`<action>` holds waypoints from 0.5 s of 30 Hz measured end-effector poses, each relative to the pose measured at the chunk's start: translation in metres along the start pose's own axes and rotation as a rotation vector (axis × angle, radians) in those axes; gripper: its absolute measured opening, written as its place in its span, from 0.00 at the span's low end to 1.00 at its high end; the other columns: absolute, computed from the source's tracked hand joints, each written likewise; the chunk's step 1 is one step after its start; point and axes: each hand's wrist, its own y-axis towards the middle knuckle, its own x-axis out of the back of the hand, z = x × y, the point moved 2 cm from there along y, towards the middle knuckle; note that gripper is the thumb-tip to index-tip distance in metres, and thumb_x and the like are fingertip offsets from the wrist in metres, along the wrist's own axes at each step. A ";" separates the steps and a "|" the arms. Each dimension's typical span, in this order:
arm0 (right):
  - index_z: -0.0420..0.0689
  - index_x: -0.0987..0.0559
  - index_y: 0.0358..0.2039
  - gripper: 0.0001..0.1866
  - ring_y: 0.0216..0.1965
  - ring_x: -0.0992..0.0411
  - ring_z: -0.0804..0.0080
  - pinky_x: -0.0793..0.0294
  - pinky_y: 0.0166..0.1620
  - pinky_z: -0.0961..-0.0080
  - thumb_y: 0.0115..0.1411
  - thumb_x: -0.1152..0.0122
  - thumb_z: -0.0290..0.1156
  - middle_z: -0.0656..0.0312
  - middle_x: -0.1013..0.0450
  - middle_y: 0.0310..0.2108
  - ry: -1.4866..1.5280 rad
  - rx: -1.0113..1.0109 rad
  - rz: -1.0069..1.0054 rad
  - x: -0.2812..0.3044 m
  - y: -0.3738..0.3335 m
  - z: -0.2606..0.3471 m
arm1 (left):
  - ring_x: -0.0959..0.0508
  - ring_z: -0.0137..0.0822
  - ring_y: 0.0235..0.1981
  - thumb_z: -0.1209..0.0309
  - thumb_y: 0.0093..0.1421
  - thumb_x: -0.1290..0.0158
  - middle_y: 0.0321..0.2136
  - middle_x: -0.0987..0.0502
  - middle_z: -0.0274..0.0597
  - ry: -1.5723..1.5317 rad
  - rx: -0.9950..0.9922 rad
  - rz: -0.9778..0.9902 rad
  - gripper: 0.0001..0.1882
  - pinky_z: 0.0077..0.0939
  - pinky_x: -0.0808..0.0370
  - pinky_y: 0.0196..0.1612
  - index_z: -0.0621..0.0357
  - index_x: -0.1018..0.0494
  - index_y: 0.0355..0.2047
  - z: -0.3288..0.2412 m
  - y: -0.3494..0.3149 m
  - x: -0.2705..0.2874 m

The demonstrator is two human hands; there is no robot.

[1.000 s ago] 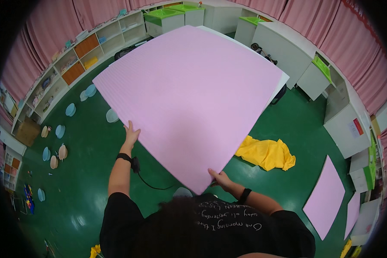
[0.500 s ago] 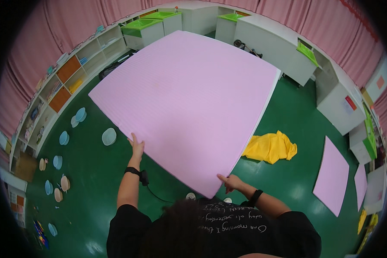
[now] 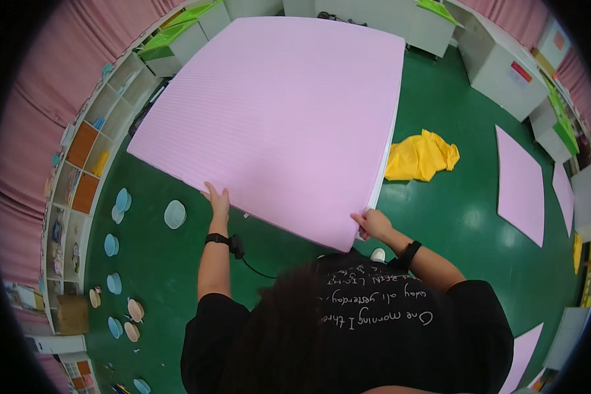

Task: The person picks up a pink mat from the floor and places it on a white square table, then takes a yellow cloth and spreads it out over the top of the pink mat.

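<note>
A large flat pink panel, finely ribbed and with a white layer showing along its right edge, stretches out in front of me. At its near left edge, my left hand grips the rim, with some fingers hidden against or under it. Close to the near right corner, my right hand is closed on the edge, its thumb and index finger at the top surface. Black bands circle both wrists. What supports the panel is hidden beneath it.
On the green floor to the right lie crumpled yellow cloth and a smaller pink panel. Several blue and beige basins, including a pale one, are scattered left. Shelves line the left wall; white cabinets stand far right.
The panel's near corner and my right hand sit higher and farther right in view, with my hand closed more firmly on the edge. My whole view has shifted, moving the surroundings too.
</note>
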 end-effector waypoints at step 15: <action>0.37 0.23 0.18 0.26 0.16 0.27 0.71 0.27 0.25 0.73 0.60 0.50 0.48 0.58 0.26 0.15 0.126 0.046 -0.139 0.012 -0.009 -0.041 | 0.56 0.55 0.65 0.75 0.58 0.52 0.62 0.79 0.65 -0.121 0.008 -0.073 0.42 0.34 0.43 0.59 0.51 0.65 0.66 -0.010 -0.033 -0.026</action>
